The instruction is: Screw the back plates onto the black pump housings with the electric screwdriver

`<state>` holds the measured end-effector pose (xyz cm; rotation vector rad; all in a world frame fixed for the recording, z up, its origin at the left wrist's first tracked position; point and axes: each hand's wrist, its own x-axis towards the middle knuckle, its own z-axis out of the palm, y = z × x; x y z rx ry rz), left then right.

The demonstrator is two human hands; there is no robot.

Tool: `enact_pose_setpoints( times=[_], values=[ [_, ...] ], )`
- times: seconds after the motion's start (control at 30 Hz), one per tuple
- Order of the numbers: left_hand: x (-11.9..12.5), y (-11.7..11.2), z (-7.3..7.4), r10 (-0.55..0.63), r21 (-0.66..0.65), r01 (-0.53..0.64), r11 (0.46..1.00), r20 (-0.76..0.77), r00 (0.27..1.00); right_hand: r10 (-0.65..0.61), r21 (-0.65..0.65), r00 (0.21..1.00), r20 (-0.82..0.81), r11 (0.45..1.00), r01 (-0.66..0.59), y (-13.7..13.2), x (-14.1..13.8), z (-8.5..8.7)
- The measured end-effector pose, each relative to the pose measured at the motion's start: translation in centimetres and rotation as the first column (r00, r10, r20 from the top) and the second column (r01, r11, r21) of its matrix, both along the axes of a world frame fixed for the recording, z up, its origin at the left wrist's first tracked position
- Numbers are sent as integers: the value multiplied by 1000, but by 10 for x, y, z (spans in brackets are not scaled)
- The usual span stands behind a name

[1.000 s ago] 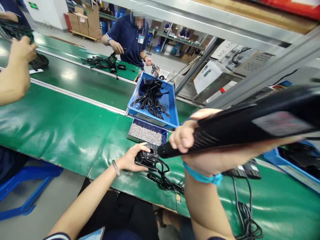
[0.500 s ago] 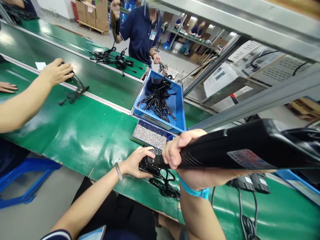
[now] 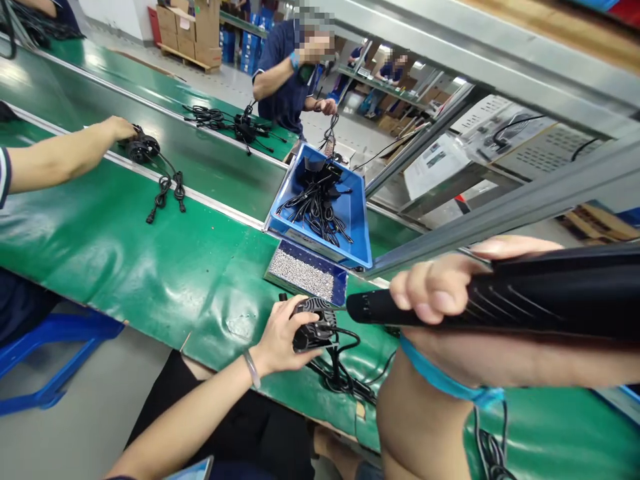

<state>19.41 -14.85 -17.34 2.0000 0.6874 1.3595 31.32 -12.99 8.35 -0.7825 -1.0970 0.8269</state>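
My left hand (image 3: 281, 337), with a bracelet at the wrist, grips a small black device (image 3: 320, 320) with curved slots on its top. Dark cables (image 3: 340, 373) run from that side over the green bench. In my right hand (image 3: 440, 293) is a black electric screwdriver (image 3: 535, 293), fingers wrapped round its body, a blue band on the wrist. The screwdriver lies almost level, nose pointing left, a thin bit between it and the device; whether they touch I cannot tell. Behind the device stands a small blue tray (image 3: 341, 288) of tiny silvery parts.
A blue bin (image 3: 361, 233) with black cables stands behind the tray. At left, a co-worker's hand (image 3: 120, 128) holds a black corded part (image 3: 143, 147). Another person (image 3: 280, 87) stands across the conveyor (image 3: 220, 170). A metal frame (image 3: 500, 207) crosses at right.
My right hand and the screwdriver have moved right, away from the device, which my left hand still grips. The co-worker's corded part at left has swung into clearer view.
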Motion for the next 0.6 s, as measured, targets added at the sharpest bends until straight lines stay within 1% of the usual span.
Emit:
enact_pose_setpoints(
  times=[0.03, 0.07, 0.13, 0.23, 0.4, 0.5, 0.6],
  values=[
    [3, -4, 1, 40, 14, -40, 999, 6, 999, 7, 54, 1000, 24, 999, -8, 5, -5, 0],
    [6, -6, 2, 71, 24, -72, 997, 8, 997, 21, 56, 999, 28, 998, -22, 11, -10, -2],
    [9, -10, 5, 111, 36, -111, 993, 6, 994, 17, 15, 1000, 6, 1000, -17, 22, -17, -11],
    [11, -12, 7, 134, 45, -134, 990, 3, 991, 38, -43, 999, -17, 998, -39, 31, -21, -26],
    [11, -15, 8, 166, 57, -166, 985, -6, 986, 102, -51, 993, -64, 993, -105, 28, -18, -37],
    [10, -17, 10, 162, 47, -162, 986, -16, 987, 143, -36, 989, -32, 989, -144, 25, -14, -42],
    [10, -17, 10, 161, 52, -160, 986, -15, 987, 173, 11, 985, 25, 985, -173, 24, -11, -47]
  ],
)
